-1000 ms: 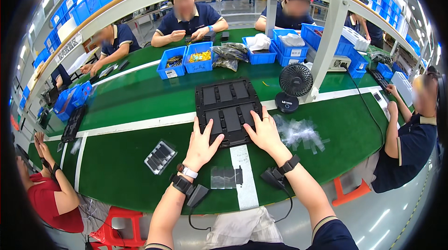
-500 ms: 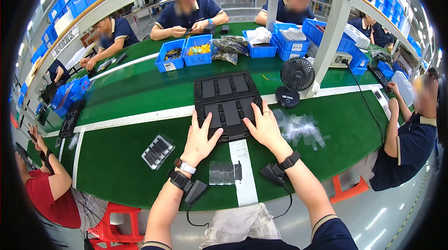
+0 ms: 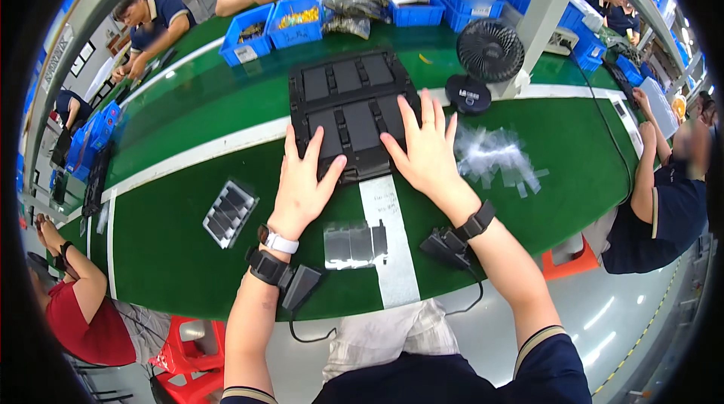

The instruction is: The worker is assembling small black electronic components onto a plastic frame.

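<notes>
Both hands slid further onto the black tray since a second ago: left hand and right hand lie flat, fingers spread, gripping nothing. Looks like they're steadying it; next move probably needs curling fingertips over its far edge.

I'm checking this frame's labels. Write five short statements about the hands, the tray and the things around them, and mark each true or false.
1. Both hands lie flat on the black tray. True: the left hand and the right hand press on its near edge.
2. The fan stands left of the tray. False: it stands to the tray's right.
3. The right hand holds a clear strip. False: the clear strips lie loose on the belt, right of that hand.
4. A small grey tray lies on the belt left of the left hand. True.
5. The blue bins sit at the near edge of the belt. False: they sit beyond the tray, on the far side.
</notes>
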A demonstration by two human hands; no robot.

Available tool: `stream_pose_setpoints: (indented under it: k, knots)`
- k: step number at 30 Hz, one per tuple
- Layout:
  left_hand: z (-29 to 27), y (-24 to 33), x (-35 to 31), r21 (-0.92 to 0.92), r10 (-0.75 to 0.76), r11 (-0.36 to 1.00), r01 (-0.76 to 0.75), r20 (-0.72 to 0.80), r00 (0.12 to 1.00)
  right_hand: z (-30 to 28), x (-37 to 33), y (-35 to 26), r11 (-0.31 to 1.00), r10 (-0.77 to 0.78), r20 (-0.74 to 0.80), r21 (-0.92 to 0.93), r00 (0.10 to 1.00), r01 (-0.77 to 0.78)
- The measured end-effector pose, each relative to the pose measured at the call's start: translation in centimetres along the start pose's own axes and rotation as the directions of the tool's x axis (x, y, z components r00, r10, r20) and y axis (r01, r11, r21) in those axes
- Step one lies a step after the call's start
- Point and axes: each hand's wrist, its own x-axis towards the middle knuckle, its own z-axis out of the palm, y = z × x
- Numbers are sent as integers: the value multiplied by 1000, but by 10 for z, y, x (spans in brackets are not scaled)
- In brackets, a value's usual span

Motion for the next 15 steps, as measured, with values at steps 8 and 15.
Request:
stream_pose_setpoints:
  k: [8,15]
  knots:
    - [5,0,5,0,5,1000,-5,-54,999,14,5,-2,991,-119,23,-54,993,120]
    - [4,3,1,47,-51,998,51,-15,999,12,2,2,986,-164,60,-28,985,166]
